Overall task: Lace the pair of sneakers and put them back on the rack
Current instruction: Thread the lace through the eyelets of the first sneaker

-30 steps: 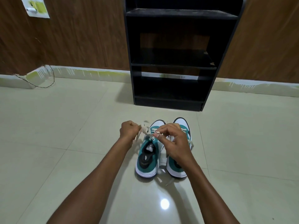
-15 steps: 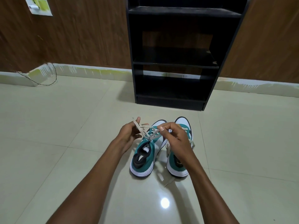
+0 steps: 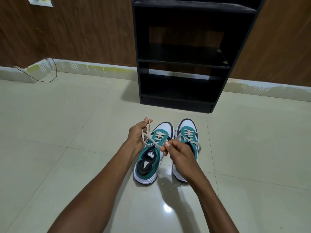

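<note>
Two teal-and-white sneakers stand side by side on the floor, toes toward the rack. On the left sneaker [image 3: 152, 158] a beige lace [image 3: 152, 141] crosses the eyelets. My left hand [image 3: 137, 134] grips one end of that lace, pulled up and to the left. My right hand [image 3: 178, 151] pinches the other end just right of the tongue. The right sneaker [image 3: 187, 132] is laced, its heel hidden behind my right hand, with a loose lace end trailing on the floor. The black rack [image 3: 181, 64] stands behind the shoes, its shelves bare.
A glossy cream tile floor [image 3: 67, 132] spreads all around. Brown wood panelling backs the rack. A thin black cable [image 3: 42, 78] loops on the floor at the far left by the skirting. A white wall plate [image 3: 40, 0] sits top left.
My left hand has drawn the lace end out to the left and opened away from the shoe. My right hand slid lower. The left sneaker's heel has swung slightly left.
</note>
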Tool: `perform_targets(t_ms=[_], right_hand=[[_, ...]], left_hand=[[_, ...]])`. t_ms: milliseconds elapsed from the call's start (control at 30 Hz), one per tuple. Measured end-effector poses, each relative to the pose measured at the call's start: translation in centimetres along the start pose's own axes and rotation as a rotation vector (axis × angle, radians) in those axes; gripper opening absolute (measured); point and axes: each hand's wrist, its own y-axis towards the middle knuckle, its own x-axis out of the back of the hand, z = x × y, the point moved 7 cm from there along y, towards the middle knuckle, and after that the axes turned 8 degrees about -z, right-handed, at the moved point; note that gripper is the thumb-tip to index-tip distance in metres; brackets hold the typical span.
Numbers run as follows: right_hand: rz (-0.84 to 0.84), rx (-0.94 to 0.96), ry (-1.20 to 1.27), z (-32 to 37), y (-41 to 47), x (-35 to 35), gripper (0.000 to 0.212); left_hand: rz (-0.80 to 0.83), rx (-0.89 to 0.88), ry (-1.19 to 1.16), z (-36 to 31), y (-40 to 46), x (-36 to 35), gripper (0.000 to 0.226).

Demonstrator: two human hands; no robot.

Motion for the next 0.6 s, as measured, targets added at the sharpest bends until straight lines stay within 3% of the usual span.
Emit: perform_targets(t_ms=[100, 367, 500, 600], right_hand=[[-0.003, -0.026, -0.031, 0.1, -0.5, 0.3, 0.031], [0.028, 0.054, -0.154, 0.7, -2.3, -0.9, 0.033], [0.009, 0.085, -0.138, 0.9, -2.5, -0.8, 0.033], [-0.024, 0.098, -0.116, 1.1, -2.6, -0.9, 0.033]], left_hand=[[-0.015, -0.043, 0.027, 0.3, 0.4, -0.3, 0.023], [-0.245, -0.224, 0.099, 0.8, 2.4, 1.0, 0.017], [-0.336, -0.37, 0.248, 0.1, 3.6, 1.2, 0.02], [-0.402, -0.38, 0.352, -0.4, 3.9, 1.0, 0.026]])
